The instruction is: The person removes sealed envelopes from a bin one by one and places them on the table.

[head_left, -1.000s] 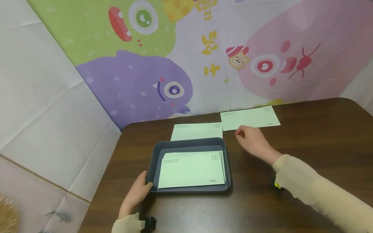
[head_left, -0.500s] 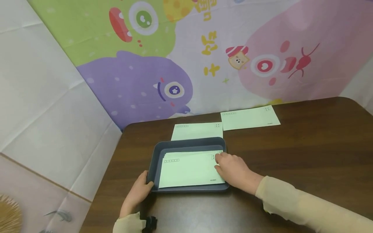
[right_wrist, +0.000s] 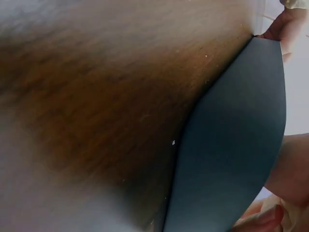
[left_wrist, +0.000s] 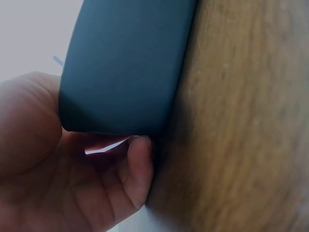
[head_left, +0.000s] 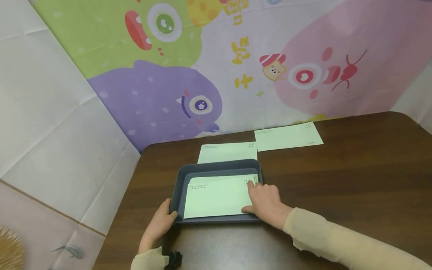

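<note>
fingers (head_left: 250,185) and thumb of the right hand (head_left: 268,203) spread over the right end of the stacked envelopes (head_left: 216,198) in the tray (head_left: 216,173), whose walls likely contain them; whether they pinch paper i cannot tell. the left hand (head_left: 162,220) grips the tray's near left corner, likely for steadiness. two loose envelopes (head_left: 227,153) lie on the far desk (head_left: 337,172).
</note>
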Tool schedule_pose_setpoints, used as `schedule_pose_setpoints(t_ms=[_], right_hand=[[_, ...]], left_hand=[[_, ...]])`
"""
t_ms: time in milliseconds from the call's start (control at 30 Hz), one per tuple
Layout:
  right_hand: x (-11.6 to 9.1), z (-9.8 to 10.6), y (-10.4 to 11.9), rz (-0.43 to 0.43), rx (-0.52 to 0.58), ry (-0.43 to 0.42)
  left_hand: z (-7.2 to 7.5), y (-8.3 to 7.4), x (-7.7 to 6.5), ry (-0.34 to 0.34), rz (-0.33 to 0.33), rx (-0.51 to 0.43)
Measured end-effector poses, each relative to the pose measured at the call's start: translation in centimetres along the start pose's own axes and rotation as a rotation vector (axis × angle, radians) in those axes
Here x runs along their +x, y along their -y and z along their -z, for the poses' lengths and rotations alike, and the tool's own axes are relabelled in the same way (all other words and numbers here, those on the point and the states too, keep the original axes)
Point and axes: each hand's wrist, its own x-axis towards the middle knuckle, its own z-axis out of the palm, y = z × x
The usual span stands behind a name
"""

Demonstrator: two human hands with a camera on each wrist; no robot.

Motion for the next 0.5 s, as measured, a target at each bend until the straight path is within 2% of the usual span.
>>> schedule_pose_setpoints(t_ms=[233,500], right_hand=[[0.23,0.08,0.04,-0.028,0.003,0.048],[0.08,-0.16,-0.01,-0.054,0.033,-0.012]], left_hand=[[-0.08,0.03,0.10,0.000,-0.005,0.004],[-0.06,0.06,0.16,0.003,-0.010,0.003]])
